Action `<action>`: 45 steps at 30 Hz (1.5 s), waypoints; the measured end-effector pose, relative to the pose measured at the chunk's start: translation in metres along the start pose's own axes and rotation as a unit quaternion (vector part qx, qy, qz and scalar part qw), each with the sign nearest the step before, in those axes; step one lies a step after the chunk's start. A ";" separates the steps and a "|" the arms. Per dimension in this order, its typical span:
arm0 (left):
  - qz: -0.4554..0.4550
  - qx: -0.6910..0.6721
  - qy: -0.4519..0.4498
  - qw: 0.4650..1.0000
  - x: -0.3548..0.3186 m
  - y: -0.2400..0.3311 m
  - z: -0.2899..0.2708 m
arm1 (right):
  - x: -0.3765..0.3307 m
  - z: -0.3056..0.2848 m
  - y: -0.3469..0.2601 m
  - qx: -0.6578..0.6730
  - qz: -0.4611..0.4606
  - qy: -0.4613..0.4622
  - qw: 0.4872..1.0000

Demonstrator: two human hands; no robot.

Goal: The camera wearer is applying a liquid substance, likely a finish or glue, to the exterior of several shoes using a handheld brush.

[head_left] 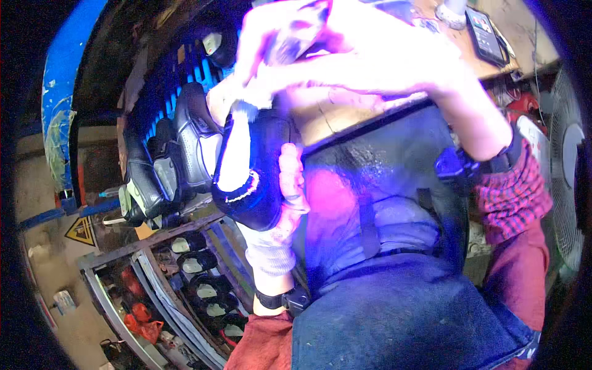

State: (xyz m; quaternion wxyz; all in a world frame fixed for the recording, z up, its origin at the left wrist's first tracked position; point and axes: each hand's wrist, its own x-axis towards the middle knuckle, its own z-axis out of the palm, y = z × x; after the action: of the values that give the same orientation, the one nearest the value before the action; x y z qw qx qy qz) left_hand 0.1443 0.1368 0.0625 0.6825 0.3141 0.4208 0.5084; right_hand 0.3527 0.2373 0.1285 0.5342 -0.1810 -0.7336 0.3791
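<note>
At right are a phone [485, 38] and a fan [563, 157]; at left, a yellow warning sign [81, 231].

The black shoe [265, 179] looks smooth, perhaps leather; the apron [401, 308] is matt cloth.

A blue post [60, 74] and rack [165, 299] stand left.

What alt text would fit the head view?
A person's left hand holds a black-and-white shoe, with the right hand, whitened by glare, near its far end. More shoes sit on racks at left; a fan and smartphone are at right.
</note>
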 end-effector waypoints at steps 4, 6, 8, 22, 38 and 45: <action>0.143 0.285 -0.028 0.947 -0.028 0.014 -0.017 | -0.011 0.004 0.009 -0.010 0.001 0.076 0.997; -0.012 -0.160 -0.039 0.986 -0.005 0.042 -0.027 | -0.036 -0.012 0.008 -0.213 0.049 0.056 0.974; 0.153 0.112 0.062 0.980 0.021 0.065 -0.030 | -0.055 -0.027 0.002 -0.224 0.165 0.117 0.953; 0.183 0.664 0.119 0.715 0.292 0.214 -0.166 | -0.077 -0.049 0.016 -0.036 0.253 0.224 0.941; 0.129 0.697 0.208 0.674 0.195 0.171 -0.070 | -0.095 -0.050 0.022 0.010 0.239 0.235 0.942; 0.071 0.702 0.210 0.677 0.113 0.116 -0.102 | -0.106 -0.036 0.025 0.035 0.233 0.216 0.947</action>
State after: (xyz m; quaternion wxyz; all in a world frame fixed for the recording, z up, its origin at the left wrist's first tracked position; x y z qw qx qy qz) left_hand 0.0182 0.2780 0.0872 0.1168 0.6149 0.7628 0.1627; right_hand 0.4214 0.1955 0.0460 0.5827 -0.4061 -0.5239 0.4702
